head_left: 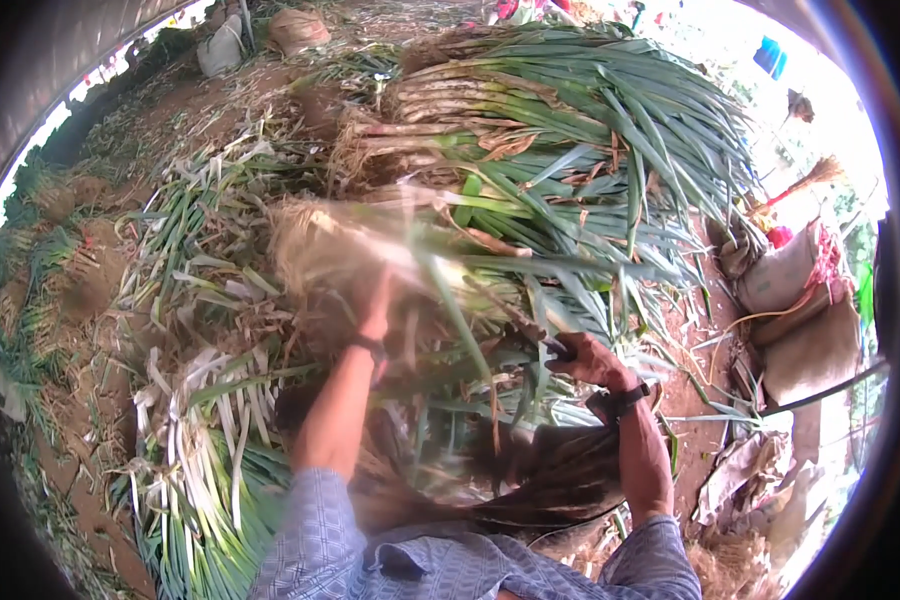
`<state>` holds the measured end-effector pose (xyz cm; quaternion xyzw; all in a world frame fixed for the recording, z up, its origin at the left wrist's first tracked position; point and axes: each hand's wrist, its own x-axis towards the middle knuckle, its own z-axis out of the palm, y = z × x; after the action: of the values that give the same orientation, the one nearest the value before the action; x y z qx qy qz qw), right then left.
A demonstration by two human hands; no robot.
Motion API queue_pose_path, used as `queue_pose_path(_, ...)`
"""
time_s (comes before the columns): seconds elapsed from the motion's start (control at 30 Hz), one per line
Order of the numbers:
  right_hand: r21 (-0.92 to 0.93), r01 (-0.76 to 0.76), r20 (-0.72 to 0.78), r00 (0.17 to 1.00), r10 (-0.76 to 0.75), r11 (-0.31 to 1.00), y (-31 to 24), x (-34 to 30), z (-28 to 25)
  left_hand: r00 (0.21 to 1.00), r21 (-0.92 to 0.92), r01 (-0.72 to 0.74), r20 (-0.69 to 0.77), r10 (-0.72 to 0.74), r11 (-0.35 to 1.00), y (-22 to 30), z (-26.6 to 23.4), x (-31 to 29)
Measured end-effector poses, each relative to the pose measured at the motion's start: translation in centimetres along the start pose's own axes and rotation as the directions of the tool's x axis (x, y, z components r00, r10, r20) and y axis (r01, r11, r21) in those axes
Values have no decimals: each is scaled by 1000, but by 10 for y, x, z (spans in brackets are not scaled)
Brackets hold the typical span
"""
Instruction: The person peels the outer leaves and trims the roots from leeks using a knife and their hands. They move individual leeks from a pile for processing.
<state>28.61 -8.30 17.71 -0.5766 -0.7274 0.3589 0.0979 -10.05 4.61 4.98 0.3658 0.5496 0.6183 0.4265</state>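
Observation:
My left hand (382, 300) is smeared by motion. It reaches to the blurred white stalk and roots of a green onion (370, 245), and its fingers cannot be made out. Wrapped round the black handle of a knife-like tool (560, 350) is my right hand (592, 362), with the tool's dark, partly hidden end pointing up and left among the leaves. Just beyond both hands lies a large heap of green onions (570, 130), roots to the left and long green leaves to the right.
Peeled green onions (205, 450) lie at the lower left, white ends up. Loose trimmings (210, 200) cover the ground farther left. Sacks (805, 310) stand at the right edge. A pale bag (220, 48) and a brown bundle (298, 30) sit at the back left.

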Motion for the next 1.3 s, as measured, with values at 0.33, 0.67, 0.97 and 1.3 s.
queue_pose_path(0.33, -51, -21, -2, 1000, 20, 998, 3, 1, 0, 917, 348, -316, 352, 189, 883, -22, 3, -34)
queue_pose_path(0.67, -242, -59, 5, 998, 62, 969, 5, -1, 7, 964, -203, 265, 49, -260, 943, -75, 4, -36)
queue_pose_path(0.97, -113, 104, 8, 995, -104, 988, -15, 10, 9, 900, -462, 363, -52, -433, 809, -39, -3, -7)
queue_pose_path(1.3, -24, 310, -52, 949, -311, 950, -60, 45, 17, 928, -219, 218, 347, -133, 951, -33, 29, -45)
